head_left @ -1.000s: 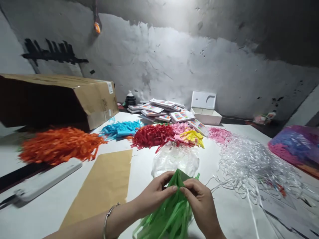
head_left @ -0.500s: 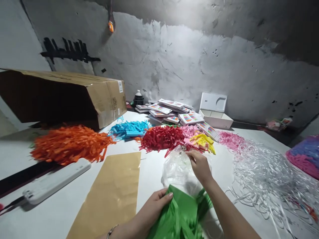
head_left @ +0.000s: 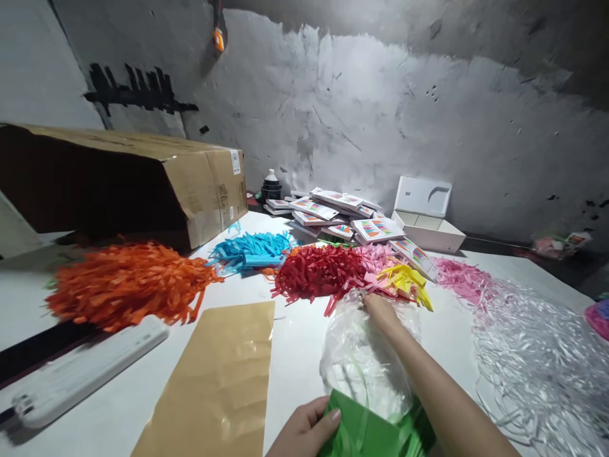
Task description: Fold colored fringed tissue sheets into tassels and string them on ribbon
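The right hand [head_left: 379, 312] hid its fingertips at the plastic bag [head_left: 349, 352]. The picture's edges cut off the green paper [head_left: 362, 426], left hand [head_left: 307, 430] and carton [head_left: 204, 190]. Print on the packs [head_left: 375, 230] was unreadably small.

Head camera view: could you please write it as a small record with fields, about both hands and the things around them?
left hand: pinches the edge of the green fringed paper
right hand: at the far end of the clear plastic bag; its grip is not clear
fringe piles, left to right: orange, blue, red
left of bag: brown paper sheet
back left: open cardboard box
back right: open white box
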`<action>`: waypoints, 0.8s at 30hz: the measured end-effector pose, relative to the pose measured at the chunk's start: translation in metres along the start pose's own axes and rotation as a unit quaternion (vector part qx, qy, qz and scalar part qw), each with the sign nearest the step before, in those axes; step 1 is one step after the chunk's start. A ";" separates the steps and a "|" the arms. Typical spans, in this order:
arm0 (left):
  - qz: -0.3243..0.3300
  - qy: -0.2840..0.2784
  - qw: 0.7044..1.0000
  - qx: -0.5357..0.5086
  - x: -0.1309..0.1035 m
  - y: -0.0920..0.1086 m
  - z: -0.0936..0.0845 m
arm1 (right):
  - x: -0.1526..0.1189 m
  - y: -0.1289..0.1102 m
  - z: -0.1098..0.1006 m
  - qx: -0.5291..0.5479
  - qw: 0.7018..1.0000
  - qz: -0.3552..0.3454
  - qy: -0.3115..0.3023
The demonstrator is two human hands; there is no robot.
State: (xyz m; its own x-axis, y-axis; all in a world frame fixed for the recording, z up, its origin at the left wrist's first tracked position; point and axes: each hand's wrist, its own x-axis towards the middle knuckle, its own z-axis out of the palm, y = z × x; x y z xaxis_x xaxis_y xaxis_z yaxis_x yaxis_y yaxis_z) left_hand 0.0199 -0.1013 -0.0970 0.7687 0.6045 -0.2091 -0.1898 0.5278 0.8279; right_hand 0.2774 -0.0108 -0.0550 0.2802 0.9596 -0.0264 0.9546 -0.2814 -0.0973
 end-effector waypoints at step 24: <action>0.104 -0.040 0.989 0.093 -0.033 0.019 0.036 | -0.220 -0.048 -0.010 0.242 0.923 -0.211 0.214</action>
State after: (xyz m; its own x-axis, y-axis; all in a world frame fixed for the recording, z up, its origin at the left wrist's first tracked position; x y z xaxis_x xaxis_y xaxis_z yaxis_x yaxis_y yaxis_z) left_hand 0.0131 -0.1327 -0.0553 0.7716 0.6360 0.0112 -0.2390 0.2736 0.9317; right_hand 0.1710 -0.2080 -0.0342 0.0073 0.8660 0.5000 0.8597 0.2500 -0.4455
